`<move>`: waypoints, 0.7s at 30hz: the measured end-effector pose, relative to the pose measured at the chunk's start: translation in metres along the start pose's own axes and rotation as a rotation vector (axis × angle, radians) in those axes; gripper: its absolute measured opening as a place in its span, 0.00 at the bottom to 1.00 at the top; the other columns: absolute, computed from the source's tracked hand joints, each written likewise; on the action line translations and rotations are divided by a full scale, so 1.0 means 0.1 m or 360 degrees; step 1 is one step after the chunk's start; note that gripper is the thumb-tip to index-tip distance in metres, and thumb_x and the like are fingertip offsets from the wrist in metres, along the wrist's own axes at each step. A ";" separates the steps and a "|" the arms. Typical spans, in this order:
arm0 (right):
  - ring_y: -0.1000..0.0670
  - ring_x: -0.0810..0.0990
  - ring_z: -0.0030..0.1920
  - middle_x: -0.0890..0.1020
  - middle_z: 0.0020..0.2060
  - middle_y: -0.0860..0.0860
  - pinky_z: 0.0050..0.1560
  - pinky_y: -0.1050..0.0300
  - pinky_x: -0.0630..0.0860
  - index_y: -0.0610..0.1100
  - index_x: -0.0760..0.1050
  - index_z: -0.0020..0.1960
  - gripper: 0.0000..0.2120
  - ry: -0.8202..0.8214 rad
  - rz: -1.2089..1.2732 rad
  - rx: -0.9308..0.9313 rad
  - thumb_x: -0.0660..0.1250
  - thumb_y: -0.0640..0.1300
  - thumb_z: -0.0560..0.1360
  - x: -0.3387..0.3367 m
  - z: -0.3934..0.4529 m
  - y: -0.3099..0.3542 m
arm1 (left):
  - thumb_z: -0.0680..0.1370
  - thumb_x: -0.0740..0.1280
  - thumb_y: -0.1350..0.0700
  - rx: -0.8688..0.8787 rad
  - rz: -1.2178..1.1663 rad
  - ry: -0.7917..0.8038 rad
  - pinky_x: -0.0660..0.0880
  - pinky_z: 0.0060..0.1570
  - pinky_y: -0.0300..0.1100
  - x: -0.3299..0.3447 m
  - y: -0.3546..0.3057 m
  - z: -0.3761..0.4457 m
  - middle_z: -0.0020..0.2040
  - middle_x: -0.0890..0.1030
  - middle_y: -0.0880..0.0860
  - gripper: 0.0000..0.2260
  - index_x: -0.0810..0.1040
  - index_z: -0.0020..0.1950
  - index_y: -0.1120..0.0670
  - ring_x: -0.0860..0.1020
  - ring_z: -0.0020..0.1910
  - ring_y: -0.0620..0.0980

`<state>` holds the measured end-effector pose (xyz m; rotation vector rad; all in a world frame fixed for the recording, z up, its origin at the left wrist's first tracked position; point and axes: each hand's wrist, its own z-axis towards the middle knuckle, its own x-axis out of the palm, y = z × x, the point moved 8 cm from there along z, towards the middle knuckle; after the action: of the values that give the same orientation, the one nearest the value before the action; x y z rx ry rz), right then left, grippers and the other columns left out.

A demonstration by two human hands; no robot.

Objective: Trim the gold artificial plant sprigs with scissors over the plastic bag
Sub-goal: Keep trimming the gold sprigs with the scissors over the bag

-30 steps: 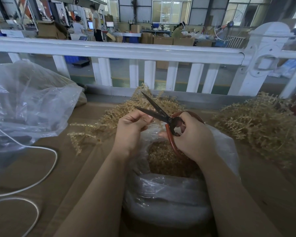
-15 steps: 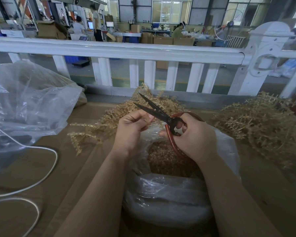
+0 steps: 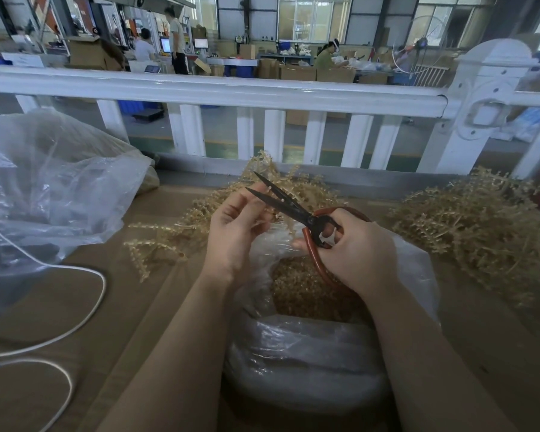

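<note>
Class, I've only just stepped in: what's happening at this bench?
A person is trimming gold sprigs. The right hand grips red-handled scissors, blades open, while the left hand pinches a sprig at the blades. Both work above an open plastic bag holding gold cuttings. More sprigs are heaped on the right.

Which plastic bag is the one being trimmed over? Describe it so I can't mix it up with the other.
Below the white railing, follow both forearms to the scissors. The bag sits directly under the hands, nearest the camera. Unlike the big crumpled bag at far left, its open mouth shows gold clippings inside.
</note>
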<state>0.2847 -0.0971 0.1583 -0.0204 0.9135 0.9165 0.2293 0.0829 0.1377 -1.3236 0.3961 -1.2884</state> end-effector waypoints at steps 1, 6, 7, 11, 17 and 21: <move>0.55 0.80 0.35 0.80 0.37 0.61 0.33 0.62 0.74 0.52 0.81 0.51 0.28 0.0012 0.0006 0.0010 0.67 0.74 0.66 0.01 0.00 -0.01 | 0.80 0.65 0.65 0.0015 0.0025 0.0002 0.73 0.42 0.38 0.00 -0.01 0.00 0.36 0.78 0.51 0.07 0.81 0.53 0.58 0.73 0.35 0.46; 0.56 0.76 0.33 0.77 0.35 0.62 0.33 0.61 0.75 0.53 0.81 0.51 0.25 0.0023 0.0016 0.0018 0.69 0.72 0.68 0.01 0.00 -0.01 | 0.80 0.65 0.65 0.0084 0.0142 0.0039 0.73 0.43 0.39 -0.01 -0.05 0.00 0.35 0.78 0.51 0.09 0.80 0.42 0.56 0.74 0.36 0.46; 0.56 0.77 0.33 0.76 0.35 0.63 0.33 0.61 0.76 0.53 0.81 0.51 0.24 0.0018 0.0008 0.0016 0.69 0.71 0.68 0.01 0.00 0.00 | 0.80 0.64 0.65 0.0097 0.0170 0.0055 0.72 0.43 0.39 0.00 -0.05 0.00 0.34 0.78 0.51 0.10 0.79 0.41 0.55 0.73 0.36 0.46; 0.58 0.74 0.32 0.74 0.35 0.64 0.31 0.65 0.70 0.52 0.81 0.53 0.28 0.0020 -0.0017 0.0013 0.66 0.74 0.67 0.00 0.00 0.01 | 0.80 0.65 0.64 0.0169 0.0284 0.0077 0.72 0.42 0.39 0.02 -0.06 0.00 0.35 0.77 0.52 0.11 0.80 0.41 0.54 0.71 0.37 0.51; 0.59 0.72 0.32 0.74 0.35 0.65 0.30 0.71 0.64 0.53 0.81 0.52 0.28 -0.0012 -0.0016 0.0015 0.66 0.74 0.67 -0.03 0.01 0.03 | 0.80 0.67 0.64 0.0223 0.0303 0.0095 0.74 0.42 0.36 0.04 -0.06 0.00 0.36 0.78 0.52 0.04 0.78 0.46 0.63 0.74 0.37 0.47; 0.58 0.73 0.32 0.75 0.35 0.63 0.30 0.69 0.66 0.53 0.81 0.52 0.26 0.0009 -0.0025 0.0019 0.68 0.73 0.68 -0.02 0.01 0.02 | 0.79 0.67 0.65 0.0235 0.0326 0.0103 0.75 0.43 0.34 0.05 -0.09 -0.01 0.35 0.80 0.48 0.07 0.79 0.42 0.57 0.77 0.37 0.43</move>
<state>0.2833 -0.0964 0.1609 -0.0196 0.9229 0.8969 0.2267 0.0802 0.1472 -1.0908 0.4606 -1.1677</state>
